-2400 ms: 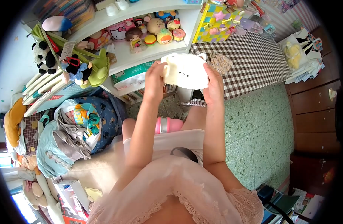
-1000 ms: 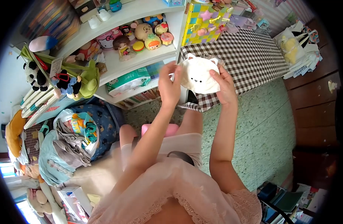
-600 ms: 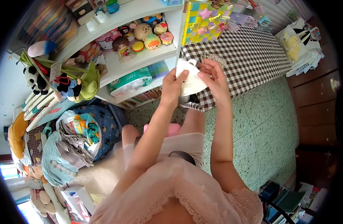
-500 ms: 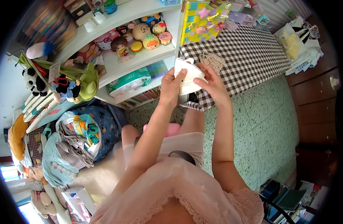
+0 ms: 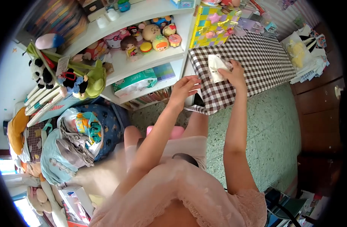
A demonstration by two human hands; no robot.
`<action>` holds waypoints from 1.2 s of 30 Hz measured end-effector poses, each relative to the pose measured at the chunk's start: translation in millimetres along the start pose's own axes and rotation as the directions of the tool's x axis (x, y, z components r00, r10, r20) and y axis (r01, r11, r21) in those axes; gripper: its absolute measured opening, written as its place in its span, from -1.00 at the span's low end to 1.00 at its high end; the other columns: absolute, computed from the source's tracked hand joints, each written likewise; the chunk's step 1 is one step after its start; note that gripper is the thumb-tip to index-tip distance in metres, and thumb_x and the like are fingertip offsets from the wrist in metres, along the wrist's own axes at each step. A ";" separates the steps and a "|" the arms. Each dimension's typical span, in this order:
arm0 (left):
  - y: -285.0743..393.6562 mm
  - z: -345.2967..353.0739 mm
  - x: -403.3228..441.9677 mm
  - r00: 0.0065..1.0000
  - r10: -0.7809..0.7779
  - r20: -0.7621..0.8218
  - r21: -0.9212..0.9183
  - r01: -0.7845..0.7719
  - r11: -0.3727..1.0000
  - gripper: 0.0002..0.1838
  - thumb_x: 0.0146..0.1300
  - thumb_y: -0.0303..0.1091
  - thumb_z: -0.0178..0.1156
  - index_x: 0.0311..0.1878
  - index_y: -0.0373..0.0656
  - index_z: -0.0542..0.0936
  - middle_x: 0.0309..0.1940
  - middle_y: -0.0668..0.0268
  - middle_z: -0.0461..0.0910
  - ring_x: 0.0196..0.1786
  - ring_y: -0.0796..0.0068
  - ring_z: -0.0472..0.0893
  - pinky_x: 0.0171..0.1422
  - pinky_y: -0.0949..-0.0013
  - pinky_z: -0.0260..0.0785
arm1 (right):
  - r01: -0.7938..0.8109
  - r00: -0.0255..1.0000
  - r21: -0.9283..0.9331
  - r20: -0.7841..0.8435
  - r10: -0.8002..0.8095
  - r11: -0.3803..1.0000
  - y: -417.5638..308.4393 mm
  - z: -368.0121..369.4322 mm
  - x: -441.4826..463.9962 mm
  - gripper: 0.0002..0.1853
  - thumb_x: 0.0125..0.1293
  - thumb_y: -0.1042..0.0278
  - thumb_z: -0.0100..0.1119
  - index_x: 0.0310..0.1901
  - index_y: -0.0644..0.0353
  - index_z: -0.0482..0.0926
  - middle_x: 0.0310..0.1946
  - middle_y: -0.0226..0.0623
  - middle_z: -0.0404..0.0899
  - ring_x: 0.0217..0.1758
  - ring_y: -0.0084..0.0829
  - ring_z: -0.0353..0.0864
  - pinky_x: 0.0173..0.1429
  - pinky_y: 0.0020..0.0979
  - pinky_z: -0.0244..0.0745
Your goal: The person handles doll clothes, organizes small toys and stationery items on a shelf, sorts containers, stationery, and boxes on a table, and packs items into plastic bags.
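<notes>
A small white cloth piece (image 5: 215, 69) with a dark spot lies at the near left part of the checked tablecloth (image 5: 260, 64). My right hand (image 5: 235, 75) has its thumb and fingers on the right edge of this cloth piece, pressing it together there. Around its lower edge a little patterned fabric shows, mostly covered. My left hand (image 5: 185, 90) is off to the left, in front of the table's corner, with fingers stretched out and nothing in them.
White shelves (image 5: 143, 62) with dolls and plush toys stand ahead on the left. A yellow checked box (image 5: 213, 26) rests at the table's back. Heaped clothes (image 5: 77, 136) and a blue bag (image 5: 111, 126) lie at the left. Brown wooden doors (image 5: 321, 117) are on the right.
Both hands held the white cloth piece in the air; now it is down on the checked tablecloth, over the floral fabric. My left hand has let go, and my right hand has moved right.
</notes>
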State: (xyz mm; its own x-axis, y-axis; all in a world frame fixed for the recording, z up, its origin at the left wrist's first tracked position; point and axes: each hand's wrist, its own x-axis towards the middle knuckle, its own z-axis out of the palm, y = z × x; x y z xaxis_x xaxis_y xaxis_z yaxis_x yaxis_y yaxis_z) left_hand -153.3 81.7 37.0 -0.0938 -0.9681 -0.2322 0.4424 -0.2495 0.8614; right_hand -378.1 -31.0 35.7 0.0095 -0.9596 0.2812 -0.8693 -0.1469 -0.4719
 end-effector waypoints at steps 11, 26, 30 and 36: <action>10.4 -23.9 -6.9 0.999 -0.048 0.017 -0.314 0.051 0.948 -0.14 0.09 0.21 0.19 0.32 -0.10 0.14 0.23 0.25 0.26 0.30 0.26 0.24 0.34 0.11 0.06 | -0.311 0.912 0.927 0.354 -0.206 0.211 -134.0 28.8 -38.3 -0.62 0.13 0.44 0.26 -0.01 0.32 0.44 -0.16 -0.33 0.53 -0.13 -0.59 0.50 -0.04 -0.55 0.40; 110.2 -125.2 -6.2 0.592 0.603 -0.535 0.328 -0.511 0.794 -0.63 0.29 -0.30 0.07 0.10 -0.24 0.36 -0.07 0.28 0.48 -0.07 0.46 0.50 -0.01 0.38 0.43 | 0.366 0.785 0.774 0.042 -0.619 0.517 -177.5 101.6 0.0 -0.64 0.17 0.34 0.24 -0.02 0.13 0.38 -0.43 -0.37 0.56 -0.47 -0.58 0.54 -0.36 -0.53 0.42; 133.9 -194.0 24.0 0.444 0.616 -0.651 0.361 -0.533 0.766 -0.55 0.24 -0.40 0.07 0.18 -0.20 0.24 -0.04 0.23 0.43 -0.09 0.39 0.50 -0.10 0.35 0.44 | 0.609 0.695 0.507 0.027 -0.718 0.609 -173.6 92.7 1.8 -0.65 0.17 0.23 0.20 -0.03 0.06 0.39 -0.50 -0.36 0.56 -0.54 -0.41 0.55 -0.44 -0.41 0.42; 122.8 -244.0 32.9 0.365 0.466 -0.806 0.340 -0.359 0.869 -0.41 0.12 -0.57 0.04 0.23 -0.24 0.10 0.05 0.09 0.33 -0.06 0.27 0.50 -0.14 0.35 0.49 | 0.612 0.695 0.486 0.046 -0.718 0.624 -167.7 91.3 8.8 -0.68 0.20 0.24 0.17 -0.05 0.07 0.37 -0.53 -0.38 0.54 -0.55 -0.37 0.55 -0.46 -0.37 0.41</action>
State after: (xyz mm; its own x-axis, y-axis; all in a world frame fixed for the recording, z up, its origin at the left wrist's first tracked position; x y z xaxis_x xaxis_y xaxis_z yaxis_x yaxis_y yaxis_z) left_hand 115.5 24.5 25.0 0.8906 -0.4523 -0.0475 0.1154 0.1236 0.9856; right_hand -187.1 -36.7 41.1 0.6531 -0.5724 0.4958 -0.2966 -0.7958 -0.5280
